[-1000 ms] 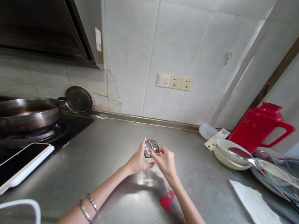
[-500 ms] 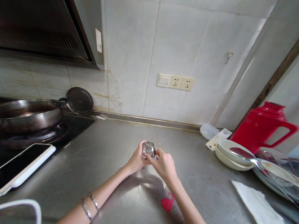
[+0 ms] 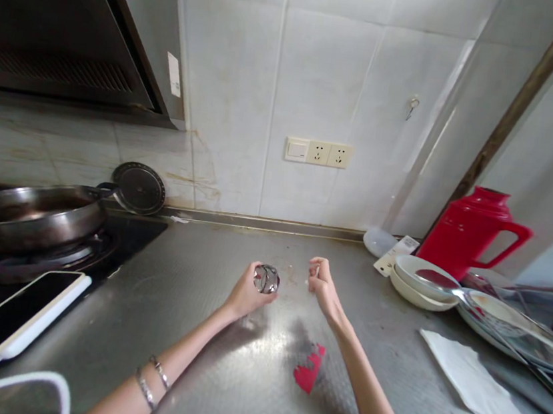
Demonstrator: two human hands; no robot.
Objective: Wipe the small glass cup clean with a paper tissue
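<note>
My left hand (image 3: 244, 295) is wrapped round a small, shiny, round glass-like object (image 3: 266, 279), grey and clear with bright reflections. Its exact kind is hard to make out. To the right, apart from it, my right hand (image 3: 320, 286) hovers over the counter with its fingers curled together. A tiny whitish speck shows at those fingertips, too small to name. Between my forearms a torn red piece (image 3: 307, 375) lies on the metal counter (image 3: 234, 390).
At left are a pan (image 3: 28, 213) on the stove, a round dark lid (image 3: 138, 189) and a phone (image 3: 10, 325) with a white cable. At right stand a red thermos jug (image 3: 465, 233), stacked bowls (image 3: 417, 295), plates with utensils, and a white paper sheet (image 3: 476, 383).
My right hand has come away from the glass-like object and moved right, fingers curled. The object stays in my left hand. The view has shifted slightly to the right.
</note>
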